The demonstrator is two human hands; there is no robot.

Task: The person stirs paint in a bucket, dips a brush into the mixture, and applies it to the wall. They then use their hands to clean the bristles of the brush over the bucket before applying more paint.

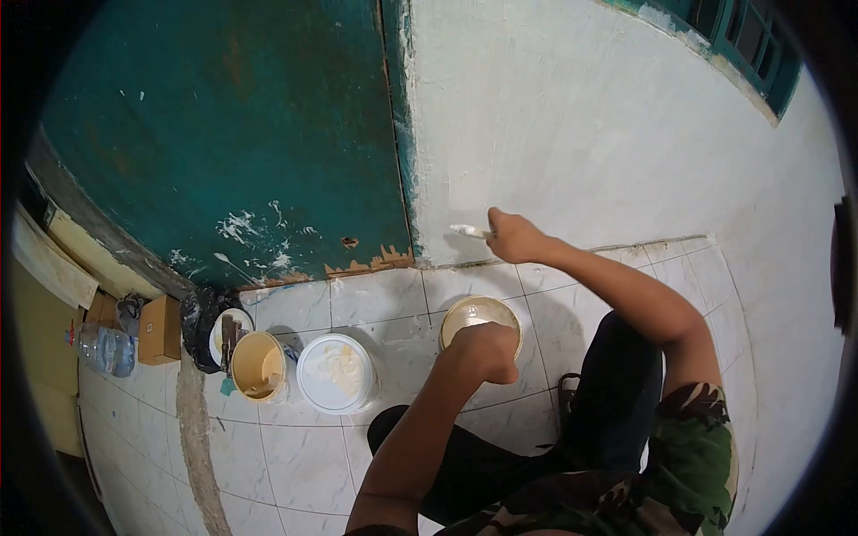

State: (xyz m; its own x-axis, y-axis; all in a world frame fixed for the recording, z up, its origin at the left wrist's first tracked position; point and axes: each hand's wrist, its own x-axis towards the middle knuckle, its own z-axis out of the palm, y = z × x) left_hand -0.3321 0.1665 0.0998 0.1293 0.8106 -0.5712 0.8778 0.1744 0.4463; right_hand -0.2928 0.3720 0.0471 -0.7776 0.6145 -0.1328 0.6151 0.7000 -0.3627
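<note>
My right hand (516,237) is closed around a paintbrush (469,230), its white-coated bristles pointing left close to the lower part of the white wall (554,116). My left hand (487,352) is closed at the near rim of a round, cream-coloured bowl (481,308). White material shows inside the bowl; my left hand hides its near side. Left of the bowl stands a white bucket (336,374) with pale smears on its top. Beside that is an open cream bucket (260,364).
A green door (223,134) with white splatters stands left of the wall. Along the left are a black plastic bag (202,322), a cardboard box (159,330) and a clear water bottle (107,349). My bent legs are over the tiled floor (304,456). A green window frame (715,45) is at upper right.
</note>
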